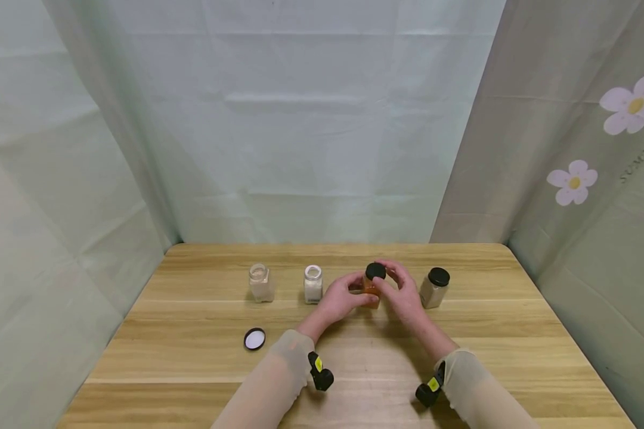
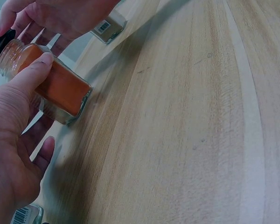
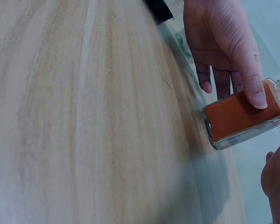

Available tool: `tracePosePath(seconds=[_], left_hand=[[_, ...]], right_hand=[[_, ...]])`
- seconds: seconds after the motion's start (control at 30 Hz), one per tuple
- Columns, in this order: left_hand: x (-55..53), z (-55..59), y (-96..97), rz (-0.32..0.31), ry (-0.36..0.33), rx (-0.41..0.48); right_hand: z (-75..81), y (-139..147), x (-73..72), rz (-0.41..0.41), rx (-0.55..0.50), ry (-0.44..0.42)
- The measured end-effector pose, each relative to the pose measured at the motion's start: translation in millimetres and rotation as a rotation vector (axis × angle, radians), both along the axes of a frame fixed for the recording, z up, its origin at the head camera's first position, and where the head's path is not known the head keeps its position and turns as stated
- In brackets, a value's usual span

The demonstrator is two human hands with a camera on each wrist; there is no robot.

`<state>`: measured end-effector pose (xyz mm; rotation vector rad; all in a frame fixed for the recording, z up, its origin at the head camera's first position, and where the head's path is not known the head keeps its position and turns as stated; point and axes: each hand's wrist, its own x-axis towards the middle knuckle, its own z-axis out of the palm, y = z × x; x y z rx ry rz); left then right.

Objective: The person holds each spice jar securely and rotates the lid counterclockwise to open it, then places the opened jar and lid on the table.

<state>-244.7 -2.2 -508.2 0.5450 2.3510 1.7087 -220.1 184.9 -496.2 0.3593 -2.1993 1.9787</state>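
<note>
A square glass spice jar of orange-red powder is tilted between the two hands, with a black lid on its mouth. Thumb and fingers of the left hand grip the jar's body from the left. At the top, the right hand has its thumb and fingers around the lid. In the right wrist view the left thumb presses flat on the jar's side, and the lid lies outside the frame. The jar's base appears just off the table in the left wrist view.
Left of the hands stand two lidless jars, one with beige powder and one with white contents. A black-rimmed lid lies white side up nearer the front. To the right stands a black-capped jar. Curtains surround the wooden table.
</note>
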Motion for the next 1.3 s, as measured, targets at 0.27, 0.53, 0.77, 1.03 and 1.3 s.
tracePosePath(seconds=[0.27,0.53,0.77,1.03,1.3], left_hand=[[0.0,0.1,-0.7,-0.005,-0.001,0.001],[1.1,1.0,-1.0,-0.002,-0.016,0.006],[0.6,1.1,-0.5,0.0,-0.019,-0.003],[1.4,1.4,-0.6,0.003,-0.026,0.002],[1.5,1.6,-0.3,0.011,-0.029,-0.016]], right_hand=[[3.2,2,-1.1,0.001,-0.053,0.012],[9.6,3,-0.1,0.012,-0.092,0.03],[16.1,4,2.9,0.002,-0.121,0.048],[24.2,5,9.1,-0.026,-0.158,0.077],[29.0,9,15.2,-0.062,-0.188,0.114]])
